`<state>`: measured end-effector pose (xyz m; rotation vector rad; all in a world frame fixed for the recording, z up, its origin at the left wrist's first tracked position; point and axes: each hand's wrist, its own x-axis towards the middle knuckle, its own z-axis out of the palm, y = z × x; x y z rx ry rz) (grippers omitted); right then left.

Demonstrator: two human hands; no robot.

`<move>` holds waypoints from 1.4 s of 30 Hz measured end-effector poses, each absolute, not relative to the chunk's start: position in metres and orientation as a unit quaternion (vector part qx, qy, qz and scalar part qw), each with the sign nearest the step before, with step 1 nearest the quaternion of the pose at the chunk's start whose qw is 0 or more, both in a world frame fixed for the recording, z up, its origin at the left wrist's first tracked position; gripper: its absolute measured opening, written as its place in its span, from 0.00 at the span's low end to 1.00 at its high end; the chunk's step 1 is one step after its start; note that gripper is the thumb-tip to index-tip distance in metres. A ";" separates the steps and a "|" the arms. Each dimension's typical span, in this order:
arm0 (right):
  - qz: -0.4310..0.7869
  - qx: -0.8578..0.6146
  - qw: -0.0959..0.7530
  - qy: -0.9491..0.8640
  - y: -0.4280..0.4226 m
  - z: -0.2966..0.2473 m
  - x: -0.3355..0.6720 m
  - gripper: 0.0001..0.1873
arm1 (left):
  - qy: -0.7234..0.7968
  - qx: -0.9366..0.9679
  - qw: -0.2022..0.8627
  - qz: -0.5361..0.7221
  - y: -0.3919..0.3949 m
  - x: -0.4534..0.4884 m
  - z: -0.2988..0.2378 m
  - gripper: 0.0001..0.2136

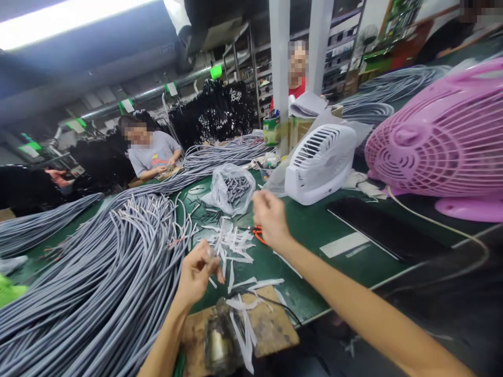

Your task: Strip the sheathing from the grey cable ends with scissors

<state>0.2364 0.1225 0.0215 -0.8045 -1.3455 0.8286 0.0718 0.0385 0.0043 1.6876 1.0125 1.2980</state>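
My left hand (197, 273) is curled in a pinch over the green table (314, 230), gripping a small grey piece I cannot name. Right beside it lies a big sheaf of grey cables (113, 272) with stripped white ends. My right hand (269, 215) is raised further out, fingers bent and smeared by motion, close to a clear plastic bag of small dark parts (231, 189). White strips of scrap (231, 246) and orange-handled cutters (257, 233) lie between the hands. A wooden board with a metal tool (271, 324) sits at the near edge.
A white fan (320, 162) and a pink fan (440, 139) stand at the right. A black mat (373, 225) lies before them. A person in a grey shirt (151, 152) sits across the table, another person in red (297, 78) stands behind. More cable bundles (377, 94) lie far right.
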 end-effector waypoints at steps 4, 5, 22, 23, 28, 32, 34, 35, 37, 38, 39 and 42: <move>0.634 -0.229 0.509 -0.535 0.106 0.021 0.221 0.25 | 0.369 0.546 0.472 0.586 0.043 0.070 0.010 0.17; 0.695 -0.188 0.461 -0.519 0.102 0.020 0.218 0.30 | 0.361 0.540 0.486 0.584 0.042 0.070 0.011 0.18; 0.608 -0.252 0.501 -0.563 0.092 0.005 0.204 0.15 | 0.428 0.469 0.458 0.623 0.042 0.073 0.008 0.20; 0.574 -0.255 0.509 -0.589 0.091 0.005 0.205 0.13 | 0.438 0.463 0.449 0.627 0.043 0.072 0.008 0.20; 0.345 -0.260 0.537 -0.724 0.084 0.001 0.207 0.07 | 0.478 0.417 0.410 0.655 0.046 0.073 0.010 0.17; 0.248 -0.223 0.545 -0.769 0.071 -0.003 0.207 0.09 | 0.487 0.398 0.398 0.669 0.050 0.072 0.012 0.16; 0.231 -0.156 0.543 -0.792 0.060 -0.005 0.208 0.10 | 0.484 0.377 0.386 0.689 0.052 0.069 0.014 0.16; 0.222 -0.109 0.538 -0.806 0.055 -0.006 0.208 0.09 | 0.480 0.365 0.377 0.702 0.053 0.067 0.014 0.16; 0.204 -0.058 0.539 -0.815 0.046 -0.007 0.208 0.09 | 0.473 0.355 0.367 0.717 0.054 0.065 0.015 0.16; 0.205 -0.076 0.548 -0.807 0.045 -0.007 0.207 0.08 | 0.473 0.361 0.369 0.714 0.054 0.064 0.014 0.16; 0.217 -0.124 0.565 -0.787 0.045 -0.007 0.206 0.08 | 0.474 0.373 0.375 0.704 0.053 0.064 0.014 0.16; 0.282 -0.268 0.581 -0.715 0.055 -0.006 0.203 0.09 | 0.480 0.413 0.397 0.665 0.049 0.068 0.011 0.16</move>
